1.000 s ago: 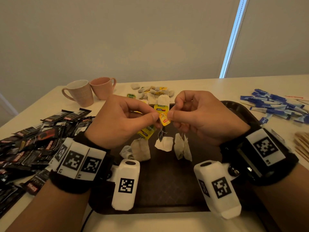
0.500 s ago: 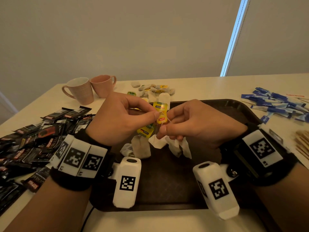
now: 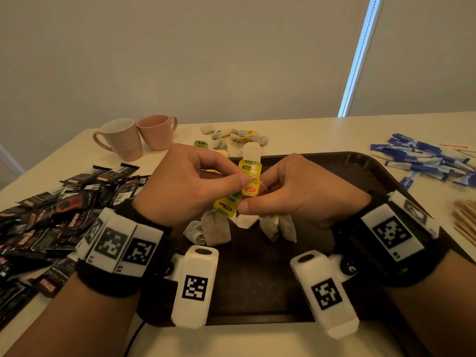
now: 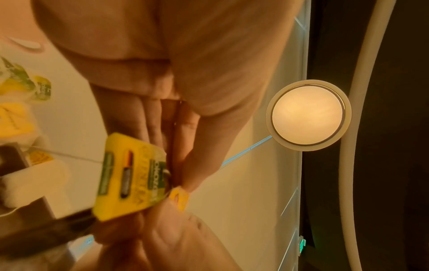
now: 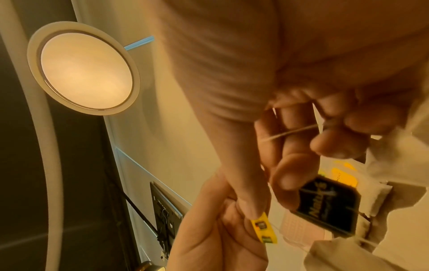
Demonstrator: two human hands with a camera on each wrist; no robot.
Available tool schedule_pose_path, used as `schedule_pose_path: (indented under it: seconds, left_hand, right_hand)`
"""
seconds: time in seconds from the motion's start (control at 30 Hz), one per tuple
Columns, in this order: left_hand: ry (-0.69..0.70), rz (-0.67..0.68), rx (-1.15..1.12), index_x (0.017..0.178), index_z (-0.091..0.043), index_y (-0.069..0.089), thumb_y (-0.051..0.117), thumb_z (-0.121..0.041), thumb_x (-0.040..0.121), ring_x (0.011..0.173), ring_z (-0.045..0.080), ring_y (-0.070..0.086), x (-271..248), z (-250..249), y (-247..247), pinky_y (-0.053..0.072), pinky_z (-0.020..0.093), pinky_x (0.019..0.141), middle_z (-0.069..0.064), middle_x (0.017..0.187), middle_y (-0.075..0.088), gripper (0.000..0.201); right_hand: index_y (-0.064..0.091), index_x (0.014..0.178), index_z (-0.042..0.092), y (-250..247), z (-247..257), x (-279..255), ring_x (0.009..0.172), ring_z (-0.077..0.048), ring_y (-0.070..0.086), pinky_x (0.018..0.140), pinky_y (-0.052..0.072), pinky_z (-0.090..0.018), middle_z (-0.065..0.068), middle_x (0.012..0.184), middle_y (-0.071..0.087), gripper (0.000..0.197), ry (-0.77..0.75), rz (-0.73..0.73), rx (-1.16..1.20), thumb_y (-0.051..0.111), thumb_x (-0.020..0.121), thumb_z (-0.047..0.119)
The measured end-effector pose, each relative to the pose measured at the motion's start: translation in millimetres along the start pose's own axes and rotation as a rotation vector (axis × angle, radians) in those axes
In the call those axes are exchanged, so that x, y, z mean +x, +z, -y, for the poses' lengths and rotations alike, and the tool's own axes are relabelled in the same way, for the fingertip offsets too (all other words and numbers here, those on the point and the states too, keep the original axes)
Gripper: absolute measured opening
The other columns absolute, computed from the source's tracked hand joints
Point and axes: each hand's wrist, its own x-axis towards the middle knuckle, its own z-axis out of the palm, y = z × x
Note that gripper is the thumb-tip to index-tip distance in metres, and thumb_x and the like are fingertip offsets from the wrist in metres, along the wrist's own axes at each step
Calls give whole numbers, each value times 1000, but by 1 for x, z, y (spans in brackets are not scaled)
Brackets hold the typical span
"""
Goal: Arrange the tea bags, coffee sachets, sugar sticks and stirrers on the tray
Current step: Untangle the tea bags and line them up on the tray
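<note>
Both hands meet above the dark tray (image 3: pixel 381 176), fingers curled: the left hand (image 3: pixel 185 181) pinches a yellow tea-bag tag (image 3: pixel 249 179) between thumb and forefinger, and the right hand (image 3: pixel 296 191) pinches the tangled strings and tags just beside it. Several tea bags (image 3: pixel 216 228) hang from these strings over the tray, and a loose heap of tea bags (image 3: pixel 239 137) lies on the table (image 3: pixel 309 135) behind it. Coffee sachets (image 3: pixel 51 222) lie left of the tray, sugar sticks (image 3: pixel 425 158) and wooden stirrers (image 3: pixel 466 217) right, with two mugs (image 3: pixel 139 137) at the far left.
</note>
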Motion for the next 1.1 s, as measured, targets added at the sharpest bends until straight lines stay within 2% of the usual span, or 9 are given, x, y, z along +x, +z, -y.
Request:
schedule_pose_path:
  seconds: [0.07, 0.13, 0.2, 0.27, 0.33, 0.5, 0.7, 0.97, 1.1]
  left_hand:
    - [-5, 8, 1, 79, -16, 79, 88, -35, 67, 84, 24, 74, 0, 2, 0, 60, 45, 82, 5, 84, 77, 24]
    - [-11, 10, 2, 80, -19, 79, 84, -38, 65, 85, 24, 74, 0, 3, -1, 59, 46, 83, 5, 85, 77, 25]
    - [-14, 3, -6, 76, -19, 79, 89, -34, 66, 82, 21, 74, 0, 3, -1, 60, 38, 77, 3, 83, 77, 20]
    - [-10, -15, -15, 76, -18, 78, 80, -32, 66, 78, 17, 74, 0, 0, -1, 59, 28, 71, 1, 81, 77, 17]
    - [-9, -25, -26, 77, -18, 77, 76, -30, 65, 78, 16, 73, 0, 0, -1, 57, 24, 70, 1, 79, 76, 17]
    - [-45, -27, -101, 73, -22, 80, 78, -33, 62, 85, 22, 73, -1, 2, 2, 58, 37, 78, 5, 82, 76, 16]
    - [-131, -39, -235, 74, -13, 78, 77, -24, 61, 75, 23, 74, 1, 3, 4, 59, 28, 62, 11, 81, 76, 18]
    - [-204, 13, -399, 73, -3, 76, 71, -11, 65, 71, 21, 73, -2, -1, 7, 58, 25, 57, 15, 80, 75, 12]
    - [-223, -14, -371, 80, -1, 73, 72, -11, 66, 73, 22, 73, 0, 2, 4, 60, 27, 60, 14, 81, 75, 18]
  right_hand:
    - [80, 90, 9, 2, 0, 1, 86, -37, 67, 84, 54, -54, -11, 87, 76, 37, -1, -4, -26, 84, 66, 37]
    - [80, 89, 9, 3, 1, 2, 83, -32, 67, 83, 54, -51, -9, 85, 76, 28, -3, -10, -58, 83, 71, 31]
    - [81, 90, 11, 2, 1, 2, 86, -29, 68, 85, 54, -48, -6, 85, 76, 22, -4, -10, -74, 82, 75, 28]
    - [81, 92, 13, 1, 2, 1, 88, -22, 69, 89, 56, -45, -3, 87, 77, 19, -11, 2, -81, 79, 79, 27]
    - [81, 94, 17, 0, 3, 0, 85, -16, 68, 89, 55, -41, 1, 88, 77, 18, -21, 17, -85, 77, 81, 28]
    - [80, 95, 16, 3, 3, 0, 90, -19, 69, 89, 55, -43, 3, 88, 77, 24, -42, -11, -59, 82, 75, 30]
    - [81, 91, 13, 3, 0, 3, 90, -15, 71, 88, 56, -38, 3, 88, 77, 16, -31, -12, -87, 82, 77, 19]
    - [80, 98, 12, 2, -3, 3, 88, -20, 72, 87, 57, -40, 1, 89, 78, 23, -91, -33, -65, 83, 76, 16]
    - [81, 92, 11, 1, -4, 4, 83, -13, 70, 79, 58, -23, 2, 85, 77, 15, -80, -22, -87, 82, 78, 16]
